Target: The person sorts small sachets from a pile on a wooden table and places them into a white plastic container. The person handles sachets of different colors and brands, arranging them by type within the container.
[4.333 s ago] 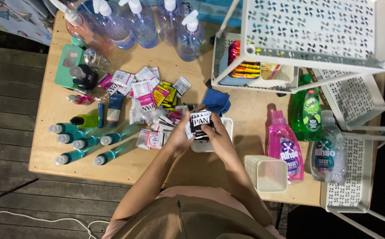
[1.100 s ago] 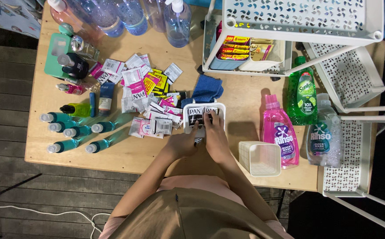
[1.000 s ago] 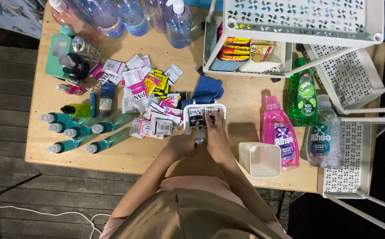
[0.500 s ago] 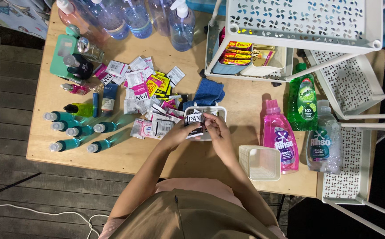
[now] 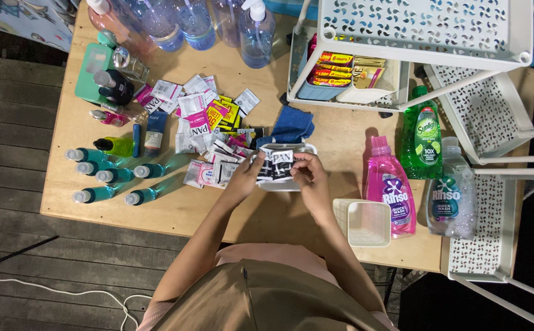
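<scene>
A stack of black-and-white sachets (image 5: pixel 276 164) is held over a small white tray (image 5: pixel 285 182) at mid-table; it is pinched by the left hand (image 5: pixel 242 178) at its left edge and the right hand (image 5: pixel 308 179) at its right, fingers clamped on it. More sachets (image 5: pixel 205 132) are spread just left of the tray, a blue cloth (image 5: pixel 291 125) behind it; a white basket (image 5: pixel 368 222) and pink detergent btl (image 5: pixel 391 190) stand to the right.

My one camera sits on my head and looks almost straight down from well above the wooden table (image 5: pixel 175 214). My torso fills the near edge, the floorboards (image 5: pixel 9 184) run along the left, and a white rack (image 5: pixel 426 30) crowds the far right.
</scene>
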